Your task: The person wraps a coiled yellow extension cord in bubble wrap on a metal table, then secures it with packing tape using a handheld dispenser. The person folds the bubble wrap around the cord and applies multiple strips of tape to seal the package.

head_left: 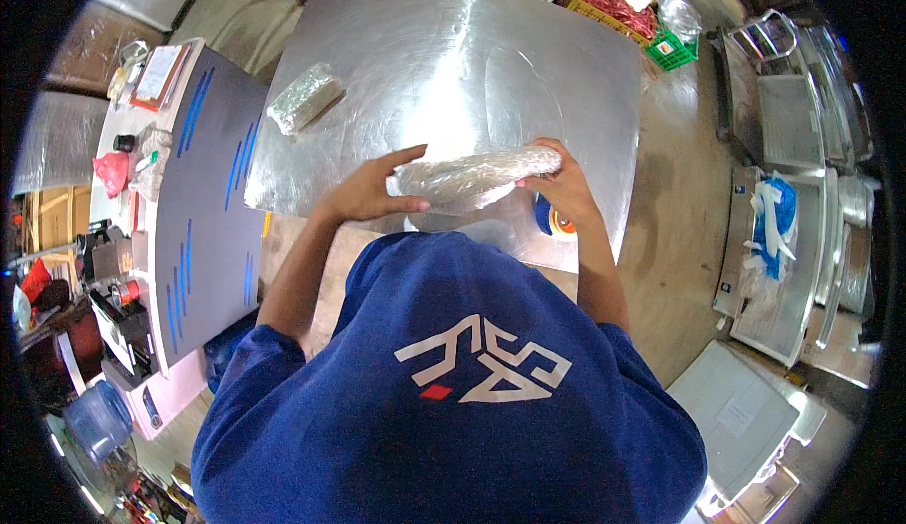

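A long bundle in clear, shiny plastic wrap (477, 178) is held just above the near part of the metal table (377, 62). My right hand (563, 187) grips its right end, thumb and fingers closed round it. My left hand (376, 187) is at the left end, with thumb and fingers spread apart around it; whether the palm touches the wrap is hard to see. A blue and orange roll (562, 226), perhaps tape, sits at the table's near edge beside my right forearm. Another plastic-wrapped block (306, 99), greenish inside, lies at the table's left.
To the left stands a grey-sided bench (203, 184) with a clipboard (159, 76) and a pink bag (111, 175). A yellow crate of red strands (613, 10) and a green basket (672, 50) are at the back right. Metal racks (788, 128) line the right side.
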`<control>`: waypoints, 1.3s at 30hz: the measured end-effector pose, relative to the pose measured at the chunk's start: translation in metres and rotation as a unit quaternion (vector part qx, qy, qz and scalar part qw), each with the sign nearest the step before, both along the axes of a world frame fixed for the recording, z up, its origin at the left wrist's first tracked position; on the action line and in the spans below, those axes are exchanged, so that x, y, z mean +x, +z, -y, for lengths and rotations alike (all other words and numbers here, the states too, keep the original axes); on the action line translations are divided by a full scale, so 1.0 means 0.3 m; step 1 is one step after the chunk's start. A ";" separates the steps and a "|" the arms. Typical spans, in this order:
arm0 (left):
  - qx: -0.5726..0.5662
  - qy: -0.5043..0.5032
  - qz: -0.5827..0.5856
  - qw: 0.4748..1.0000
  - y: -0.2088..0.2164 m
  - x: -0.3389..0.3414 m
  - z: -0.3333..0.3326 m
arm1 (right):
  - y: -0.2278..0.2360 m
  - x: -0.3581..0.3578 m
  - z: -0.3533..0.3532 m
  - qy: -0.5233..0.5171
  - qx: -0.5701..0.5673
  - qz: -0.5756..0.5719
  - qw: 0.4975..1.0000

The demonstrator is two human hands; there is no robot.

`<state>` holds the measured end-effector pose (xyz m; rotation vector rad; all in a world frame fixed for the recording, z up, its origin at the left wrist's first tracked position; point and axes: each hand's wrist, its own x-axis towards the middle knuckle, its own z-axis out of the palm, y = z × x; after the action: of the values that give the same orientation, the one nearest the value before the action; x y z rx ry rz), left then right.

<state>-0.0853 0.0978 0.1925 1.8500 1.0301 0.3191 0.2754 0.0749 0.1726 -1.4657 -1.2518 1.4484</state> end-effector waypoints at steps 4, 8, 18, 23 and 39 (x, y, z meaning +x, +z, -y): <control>-0.017 0.172 0.107 0.979 -0.030 0.119 0.113 | -0.041 0.033 0.011 -0.027 0.010 -0.068 0.997; 0.056 0.251 0.196 0.946 -0.088 0.194 0.144 | -0.056 0.058 0.033 -0.042 0.011 -0.085 0.995; 0.158 0.288 0.205 0.922 -0.006 0.282 0.141 | -0.215 0.192 0.159 -0.190 -0.042 0.062 0.979; 0.378 0.146 0.122 0.906 0.062 0.310 0.132 | -0.473 0.116 0.330 -0.143 0.035 0.425 0.893; 0.489 -0.027 0.091 0.867 -0.358 0.192 0.135 | 0.110 0.019 0.200 -0.161 -0.196 -0.081 0.964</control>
<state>-0.0276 0.0574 0.0850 2.6544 0.7087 1.1187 0.2809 0.0149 0.2055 -1.6729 -0.6106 1.6086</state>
